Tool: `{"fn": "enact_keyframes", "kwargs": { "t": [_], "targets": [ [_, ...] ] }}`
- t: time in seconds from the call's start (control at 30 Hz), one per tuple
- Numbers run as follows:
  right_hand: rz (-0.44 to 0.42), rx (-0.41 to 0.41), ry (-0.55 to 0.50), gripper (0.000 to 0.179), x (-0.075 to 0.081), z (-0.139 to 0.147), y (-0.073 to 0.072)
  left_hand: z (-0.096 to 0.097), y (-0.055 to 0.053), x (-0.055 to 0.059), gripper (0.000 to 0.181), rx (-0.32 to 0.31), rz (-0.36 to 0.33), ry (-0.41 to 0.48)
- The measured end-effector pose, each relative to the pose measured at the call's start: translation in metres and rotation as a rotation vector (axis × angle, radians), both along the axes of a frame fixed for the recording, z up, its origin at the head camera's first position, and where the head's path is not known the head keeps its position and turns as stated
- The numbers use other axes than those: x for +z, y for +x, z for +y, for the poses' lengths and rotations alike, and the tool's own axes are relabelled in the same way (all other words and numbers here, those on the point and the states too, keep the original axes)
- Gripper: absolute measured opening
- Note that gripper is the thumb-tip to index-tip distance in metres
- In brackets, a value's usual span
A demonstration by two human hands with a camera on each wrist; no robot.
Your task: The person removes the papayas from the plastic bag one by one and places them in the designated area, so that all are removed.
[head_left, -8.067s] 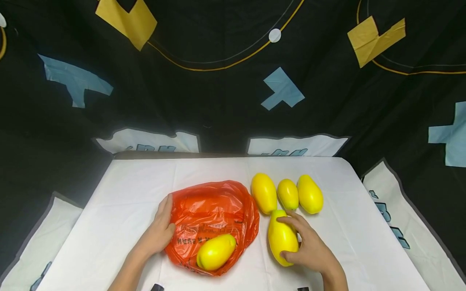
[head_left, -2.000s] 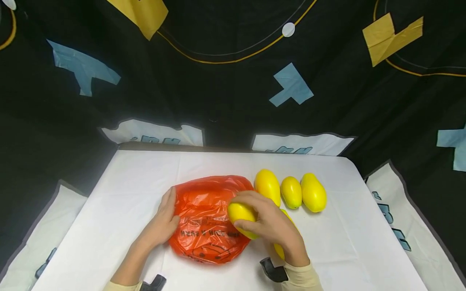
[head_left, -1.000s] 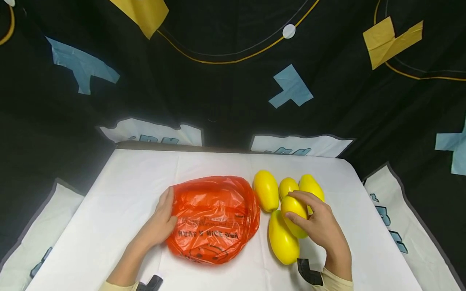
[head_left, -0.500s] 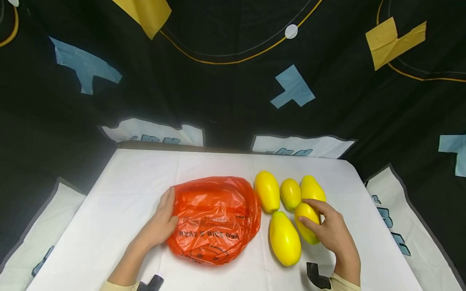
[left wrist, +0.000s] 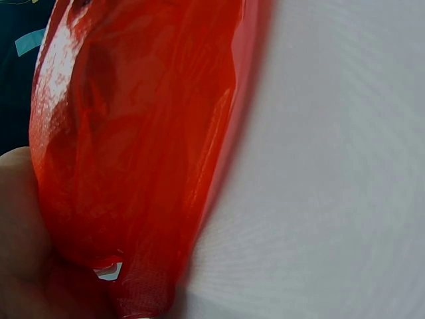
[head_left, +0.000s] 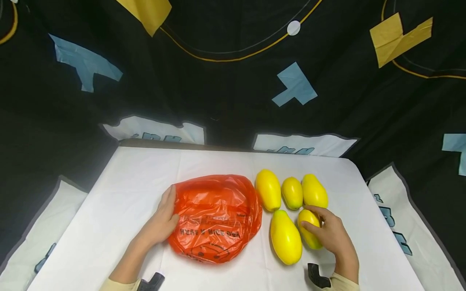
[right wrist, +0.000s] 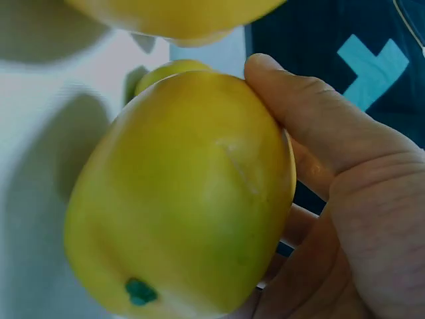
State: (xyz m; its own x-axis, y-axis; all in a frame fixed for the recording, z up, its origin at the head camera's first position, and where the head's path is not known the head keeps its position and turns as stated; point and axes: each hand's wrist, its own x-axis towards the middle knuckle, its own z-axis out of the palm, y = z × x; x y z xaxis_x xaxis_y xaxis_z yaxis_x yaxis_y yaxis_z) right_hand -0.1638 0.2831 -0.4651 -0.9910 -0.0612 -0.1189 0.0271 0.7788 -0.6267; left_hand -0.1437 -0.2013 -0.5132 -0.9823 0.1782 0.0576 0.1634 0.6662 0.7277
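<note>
A red plastic bag (head_left: 214,218) with dark print lies puffed up on the white table. My left hand (head_left: 162,220) holds its left edge, thumb on the near side; the left wrist view shows the bag's red film (left wrist: 146,146) up against the hand. To the right, my right hand (head_left: 331,230) grips a yellow papaya-shaped fruit (head_left: 309,228) between thumb and fingers. Its green stem stub (right wrist: 141,291) shows in the right wrist view, with the far fingers partly hidden. Just left of it lies a larger yellow fruit (head_left: 285,238), tapering toward a greenish top.
Behind these, three more yellow fruits stand in a row: a long one (head_left: 268,190) close to the bag, a small one (head_left: 292,193) and a pear-shaped one (head_left: 314,190). A black patterned cloth (head_left: 218,97) hangs beyond the table's far edge (head_left: 189,146).
The fruit that lay on the bag was picked up by my right hand, carried right and lowered beside the large fruit. Earlier that hand was at the large fruit. My left hand stayed at the bag.
</note>
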Motion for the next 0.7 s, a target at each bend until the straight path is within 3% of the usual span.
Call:
{"fn": "enact_keyframes", "kwargs": {
  "t": [0.27, 0.7],
  "targets": [
    [-0.034, 0.0, 0.024, 0.066, -0.0074, -0.0005, 0.0001, 0.0016, -0.0005, -0.0012, 0.088, -0.006, -0.002, -0.003],
    [-0.114, -0.02, 0.044, 0.069, -0.0034, -0.0078, 0.002, 0.001, -0.0001, -0.0012, 0.086, -0.007, -0.003, -0.008]
  ]
}}
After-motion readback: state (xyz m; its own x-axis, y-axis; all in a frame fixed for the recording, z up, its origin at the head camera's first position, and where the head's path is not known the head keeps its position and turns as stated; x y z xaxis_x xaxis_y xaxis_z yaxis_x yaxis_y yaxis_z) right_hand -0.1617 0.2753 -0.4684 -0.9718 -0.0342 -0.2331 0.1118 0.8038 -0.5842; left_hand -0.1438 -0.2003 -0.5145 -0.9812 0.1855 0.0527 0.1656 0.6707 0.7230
